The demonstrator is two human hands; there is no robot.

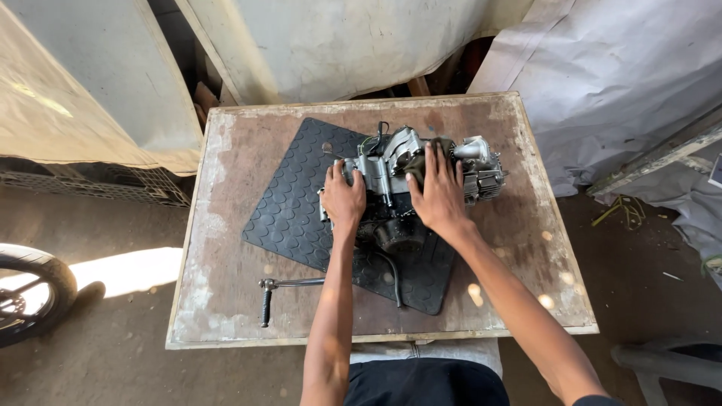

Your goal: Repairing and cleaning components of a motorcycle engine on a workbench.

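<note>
- Gripping a small motorcycle engine with both hands; it sits near the middle of the table, on the upper right part of a black rubber mat.
- Left hand clamps the engine's left end, fingers curled round the casing, thumb tucked; right hand lies flat on top, fingers spread, pressing a dark rag onto the metal.
- Risk: the engine looks heavy and lopsided, so a tilt could roll it off the mat toward the table's right edge; the rag under the palm may slide and cost the right hand its hold.
- Risk: the finned cylinder head and loose wires near the fingers could snag or nick skin.
- Risk: the kick-start lever lies loose near the front edge, a bump could send it off.
- Materials: engine is cast grey metal, lumpy, finned at right, with a round black cover at the front and a black hose curving down.
- Mat has a raised coin-dot pattern, set skewed.
- Table is worn brown board, paint flaked pale along the edges.
- Motorcycle tyre at far left on a dirt floor; pale tarps behind.
</note>
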